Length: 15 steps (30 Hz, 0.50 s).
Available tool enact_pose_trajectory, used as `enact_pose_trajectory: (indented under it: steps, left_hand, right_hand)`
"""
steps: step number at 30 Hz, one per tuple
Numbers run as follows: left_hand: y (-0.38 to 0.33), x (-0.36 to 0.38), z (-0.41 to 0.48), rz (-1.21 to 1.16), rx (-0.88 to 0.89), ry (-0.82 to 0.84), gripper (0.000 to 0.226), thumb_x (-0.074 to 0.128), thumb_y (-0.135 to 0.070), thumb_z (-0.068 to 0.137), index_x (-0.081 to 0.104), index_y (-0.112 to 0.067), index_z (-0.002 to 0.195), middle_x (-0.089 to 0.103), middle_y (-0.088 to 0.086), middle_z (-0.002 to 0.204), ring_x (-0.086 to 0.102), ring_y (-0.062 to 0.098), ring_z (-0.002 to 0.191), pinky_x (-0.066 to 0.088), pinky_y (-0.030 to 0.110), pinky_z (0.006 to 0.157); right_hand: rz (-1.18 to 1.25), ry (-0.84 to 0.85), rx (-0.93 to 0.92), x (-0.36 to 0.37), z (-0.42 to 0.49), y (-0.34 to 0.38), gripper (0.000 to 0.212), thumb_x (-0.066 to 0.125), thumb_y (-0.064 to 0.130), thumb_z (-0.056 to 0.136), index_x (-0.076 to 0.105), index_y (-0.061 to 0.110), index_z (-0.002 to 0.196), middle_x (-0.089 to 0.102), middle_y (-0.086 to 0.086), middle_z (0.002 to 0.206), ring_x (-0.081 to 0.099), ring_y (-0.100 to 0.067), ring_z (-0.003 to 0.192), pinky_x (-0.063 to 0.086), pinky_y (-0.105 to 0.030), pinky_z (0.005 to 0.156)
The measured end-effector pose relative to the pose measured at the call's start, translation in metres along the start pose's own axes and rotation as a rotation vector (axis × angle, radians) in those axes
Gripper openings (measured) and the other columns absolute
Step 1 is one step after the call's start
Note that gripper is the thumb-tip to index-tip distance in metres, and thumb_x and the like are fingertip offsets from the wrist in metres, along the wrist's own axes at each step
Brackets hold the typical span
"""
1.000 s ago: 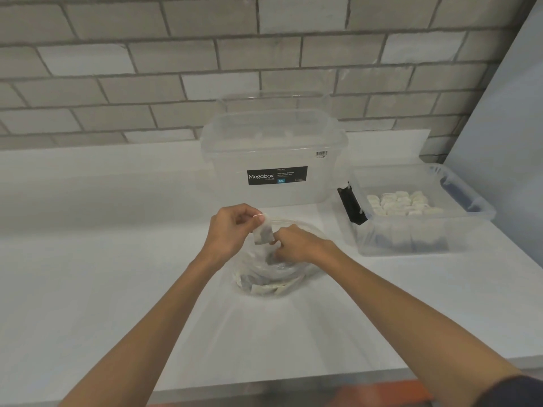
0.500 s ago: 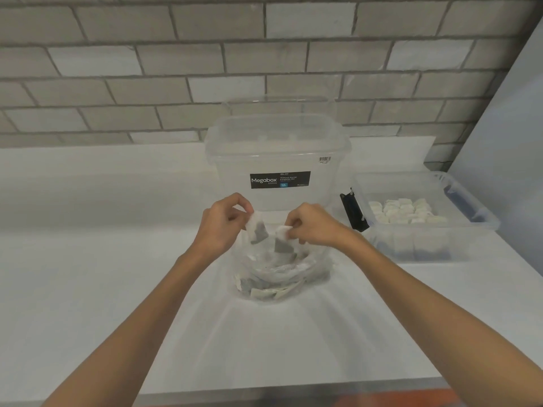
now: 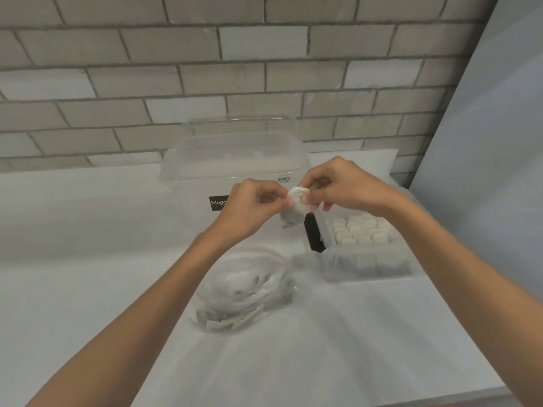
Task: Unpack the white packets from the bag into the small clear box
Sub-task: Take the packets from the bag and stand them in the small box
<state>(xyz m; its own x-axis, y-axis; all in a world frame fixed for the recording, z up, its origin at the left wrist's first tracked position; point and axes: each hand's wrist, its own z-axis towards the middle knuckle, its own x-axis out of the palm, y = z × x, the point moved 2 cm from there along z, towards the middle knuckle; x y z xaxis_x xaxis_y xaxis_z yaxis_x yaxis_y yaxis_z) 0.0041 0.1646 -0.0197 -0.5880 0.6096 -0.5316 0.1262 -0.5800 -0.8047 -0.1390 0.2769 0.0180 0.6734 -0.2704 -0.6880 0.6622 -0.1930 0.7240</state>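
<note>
**Both hands meet on one white packet (image 3: 296, 201), held up in the air between the bag and the small box.**

Nearest us, the clear bag (image 3: 219, 279) slumps on the bench (image 3: 102, 259) with nobody holding it. There's a heap of white packets (image 3: 223, 323) in the bottom, and a careless reach back in could drag it over and spill them. Above it, the left hand (image 3: 252, 210) and right hand (image 3: 343, 189) pinch the lifted packet from opposite sides at the fingertips. It's a light grip, I'd say. If one hand lets go early, the packet likely drops onto the bench short of its target. Just beyond to the right, the small clear box (image 3: 367, 268) sits open, with packets standing in neat rows (image 3: 361, 230); a tossed one could knock them crooked. Behind stands a large clear tub (image 3: 235, 168), contents hard to make out, against the brick wall (image 3: 264, 69).
</note>
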Motion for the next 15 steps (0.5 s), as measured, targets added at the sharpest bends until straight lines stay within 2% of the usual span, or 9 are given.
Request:
enact_pose_trajectory:
  steps: [2, 5, 7, 9, 12, 15]
  left_hand:
    - [-0.009, 0.015, 0.015, -0.022, 0.013, 0.004, 0.005, 0.075, -0.024, 0.081, 0.075, -0.019, 0.083, 0.073, -0.002, 0.080, 0.067, 0.008, 0.075, 0.052, 0.027, 0.074]
    - [-0.021, 0.037, 0.034, -0.023, 0.026, 0.027, 0.005, 0.075, -0.024, 0.081, 0.075, -0.019, 0.083, 0.071, -0.004, 0.075, 0.062, 0.002, 0.068, 0.046, 0.018, 0.066]
    - [-0.026, 0.052, 0.046, -0.022, 0.029, 0.056, 0.004, 0.072, -0.024, 0.084, 0.075, -0.021, 0.083, 0.071, -0.008, 0.074, 0.063, 0.000, 0.067, 0.049, 0.018, 0.064]
    - [-0.030, 0.066, 0.055, -0.009, 0.031, 0.073, 0.006, 0.068, -0.022, 0.087, 0.074, -0.022, 0.087, 0.072, -0.007, 0.076, 0.066, 0.002, 0.068, 0.054, 0.021, 0.065]
    - [-0.028, 0.086, 0.069, 0.078, 0.030, 0.102, 0.017, 0.064, -0.018, 0.091, 0.069, -0.020, 0.106, 0.071, -0.002, 0.075, 0.065, 0.000, 0.065, 0.056, 0.022, 0.069]
    - [-0.026, 0.108, 0.082, 0.249, 0.034, 0.169, 0.022, 0.059, -0.014, 0.091, 0.068, -0.020, 0.110, 0.071, 0.001, 0.080, 0.064, 0.006, 0.074, 0.053, 0.022, 0.076]
  right_hand:
    - [-0.017, -0.042, -0.009, -0.017, -0.004, -0.009, 0.007, 0.074, 0.015, 0.082, 0.073, 0.016, 0.089, 0.072, 0.000, 0.074, 0.066, -0.005, 0.063, 0.050, -0.016, 0.054]
    - [-0.037, -0.099, -0.016, -0.040, -0.010, -0.026, 0.002, 0.075, 0.019, 0.081, 0.073, 0.019, 0.083, 0.069, 0.010, 0.062, 0.065, -0.003, 0.060, 0.050, -0.016, 0.053]
    - [-0.061, -0.121, -0.006, -0.055, -0.012, -0.040, 0.001, 0.074, 0.017, 0.082, 0.073, 0.017, 0.083, 0.067, 0.012, 0.058, 0.063, -0.001, 0.057, 0.050, -0.016, 0.053]
    - [-0.081, -0.143, 0.014, -0.068, -0.014, -0.056, 0.002, 0.074, 0.015, 0.083, 0.073, 0.016, 0.084, 0.067, 0.011, 0.057, 0.063, -0.002, 0.057, 0.050, -0.017, 0.053]
    - [-0.127, -0.141, 0.049, -0.083, -0.014, -0.081, 0.005, 0.072, 0.014, 0.084, 0.072, 0.018, 0.082, 0.070, 0.000, 0.064, 0.064, -0.006, 0.058, 0.049, -0.020, 0.055]
    - [-0.244, -0.081, 0.092, -0.087, -0.014, -0.104, 0.007, 0.067, 0.012, 0.086, 0.071, 0.018, 0.084, 0.069, -0.001, 0.064, 0.064, -0.006, 0.059, 0.044, -0.014, 0.056]
